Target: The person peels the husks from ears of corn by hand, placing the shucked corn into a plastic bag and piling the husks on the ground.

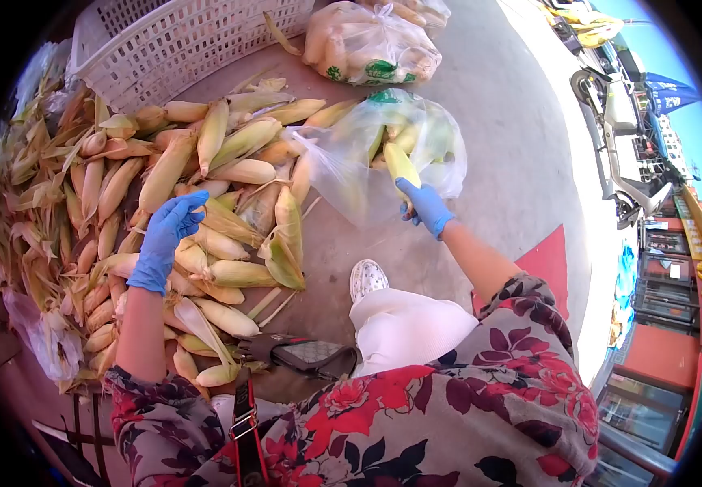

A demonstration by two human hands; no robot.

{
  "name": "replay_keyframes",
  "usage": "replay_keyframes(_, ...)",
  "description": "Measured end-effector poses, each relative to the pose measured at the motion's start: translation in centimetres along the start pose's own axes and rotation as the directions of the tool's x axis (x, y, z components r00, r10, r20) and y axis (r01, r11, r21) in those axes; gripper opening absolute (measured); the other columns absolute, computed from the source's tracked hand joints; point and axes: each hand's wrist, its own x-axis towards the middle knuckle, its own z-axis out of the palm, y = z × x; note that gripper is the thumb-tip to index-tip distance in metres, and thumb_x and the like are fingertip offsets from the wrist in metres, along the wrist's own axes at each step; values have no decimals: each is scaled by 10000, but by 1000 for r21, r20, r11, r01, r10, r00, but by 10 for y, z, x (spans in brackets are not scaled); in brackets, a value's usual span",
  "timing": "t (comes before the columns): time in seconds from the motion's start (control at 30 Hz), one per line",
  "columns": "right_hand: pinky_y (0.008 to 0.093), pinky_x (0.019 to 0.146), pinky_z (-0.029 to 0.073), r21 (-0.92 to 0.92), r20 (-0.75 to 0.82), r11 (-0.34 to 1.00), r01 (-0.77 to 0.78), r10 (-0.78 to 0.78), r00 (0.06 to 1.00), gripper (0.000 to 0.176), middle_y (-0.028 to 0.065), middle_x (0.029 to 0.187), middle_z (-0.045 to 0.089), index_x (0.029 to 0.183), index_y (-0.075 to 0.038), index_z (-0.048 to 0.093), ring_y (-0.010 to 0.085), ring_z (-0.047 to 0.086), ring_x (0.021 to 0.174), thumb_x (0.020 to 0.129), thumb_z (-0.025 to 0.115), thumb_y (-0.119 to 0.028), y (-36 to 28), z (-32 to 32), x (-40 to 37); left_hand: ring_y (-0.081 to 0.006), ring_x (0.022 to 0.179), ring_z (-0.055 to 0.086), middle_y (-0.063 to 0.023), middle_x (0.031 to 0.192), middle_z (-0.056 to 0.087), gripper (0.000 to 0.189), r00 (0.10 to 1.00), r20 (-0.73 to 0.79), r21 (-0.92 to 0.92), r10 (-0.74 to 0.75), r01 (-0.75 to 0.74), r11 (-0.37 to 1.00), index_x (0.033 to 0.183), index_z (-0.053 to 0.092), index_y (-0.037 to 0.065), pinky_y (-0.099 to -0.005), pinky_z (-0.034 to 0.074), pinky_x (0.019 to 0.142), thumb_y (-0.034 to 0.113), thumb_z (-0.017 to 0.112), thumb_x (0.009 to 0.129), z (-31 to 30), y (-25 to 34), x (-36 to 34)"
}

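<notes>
My right hand point(426, 208), in a blue glove, is wrapped round the lower end of a pale yellow-green ear of corn point(400, 162). The ear's upper end lies in the mouth of a clear plastic bag point(339, 174) with more corn inside. My left hand point(169, 239), gloved in blue too, is over a heap of corn in husks point(241, 170). Its fingers are curled and pressed together; whether anything small is between them I cannot make out. Husked-down ears point(225, 316) lie just below and right of it.
Behind the heap stands a white plastic crate point(180, 57). A tied bag of corn point(371, 49) sits at the back. Loose husks point(30, 211) pile up at left. A small bag point(310, 357) lies near my white shoe point(367, 277). A scooter point(619, 122) is parked at right.
</notes>
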Motion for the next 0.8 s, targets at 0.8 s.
replay_keyframes(0.8, 395, 864, 455, -564, -562, 752, -341, -48, 826, 616, 255, 1083, 579, 1110, 60, 523, 364, 564, 1031, 759, 573, -444, 30, -118, 274, -87, 823, 546, 0, 1039, 608, 256, 866, -499, 95, 18, 34, 995, 1088, 590, 47, -209, 426, 744, 177, 516, 881, 7, -26, 8)
